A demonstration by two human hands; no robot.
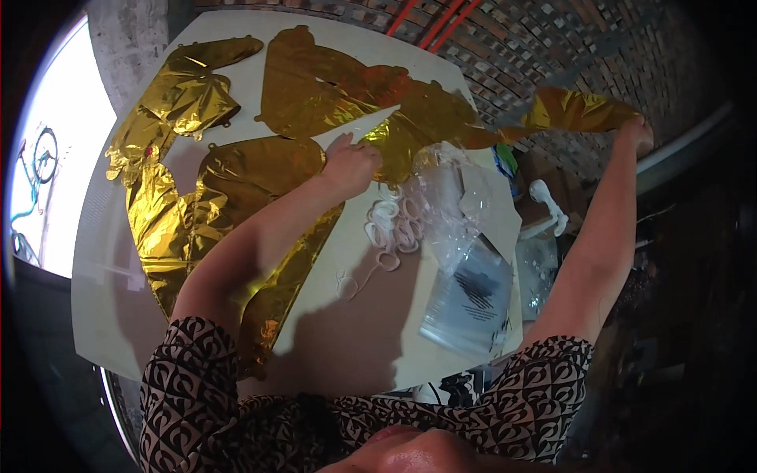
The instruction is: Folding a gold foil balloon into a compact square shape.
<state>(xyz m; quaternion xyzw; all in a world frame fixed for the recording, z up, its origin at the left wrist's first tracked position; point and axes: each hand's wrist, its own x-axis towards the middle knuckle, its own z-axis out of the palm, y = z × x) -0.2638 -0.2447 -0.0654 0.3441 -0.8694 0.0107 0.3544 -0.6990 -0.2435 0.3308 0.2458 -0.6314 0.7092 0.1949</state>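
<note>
Gold foil (579, 114) reaches right of the table (339, 331), clutched by the outstretched right hand (643, 135). Left hand (352, 167), forearm slanting inward, is over the table, grip unclear.

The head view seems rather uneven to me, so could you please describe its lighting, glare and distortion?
In the head view, bright glints streak the gold foil and the opening at left is washed out white; same head view, a broad shadow darkens the table, whose edges bow outward, and the picture's corners fall to black.
</note>
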